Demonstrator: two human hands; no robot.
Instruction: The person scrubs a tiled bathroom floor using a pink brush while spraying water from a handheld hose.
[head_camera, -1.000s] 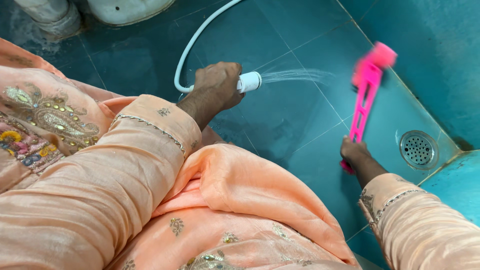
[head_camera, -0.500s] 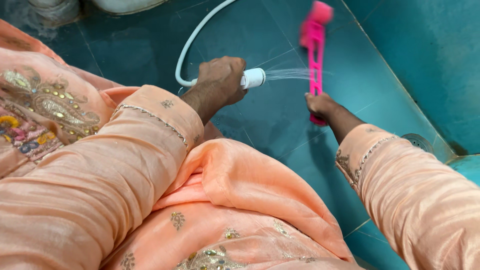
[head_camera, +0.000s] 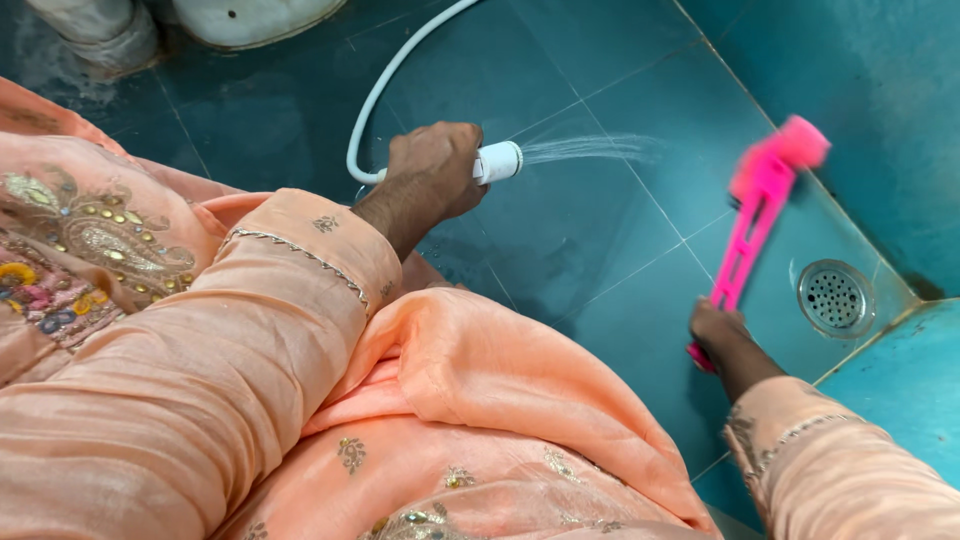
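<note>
The left hand (head_camera: 432, 170) is closed in a fist around a white sprayer (head_camera: 497, 162), whose nozzle pokes out past the knuckles and points right; a thin fan of water (head_camera: 590, 148) shoots from it across the wet teal floor (head_camera: 560, 230). A white hose (head_camera: 385, 85) curves from the back of the sprayer up toward the top edge, near a white fixture base (head_camera: 250, 15) and a grey pipe (head_camera: 95, 25). The right hand (head_camera: 718, 328) grips the lower end of a pink brush (head_camera: 758, 205), fingers wrapped round its slotted handle; the handle slants up and to the right, and its blurred head sits close to where the floor meets the teal wall (head_camera: 870, 100). The brush is well apart from the sprayer, beyond the reach of the spray. A round metal drain (head_camera: 836, 298) lies in the floor corner just right of the handle. Peach embroidered sleeves (head_camera: 290, 290) and cloth fill the lower left.
</note>
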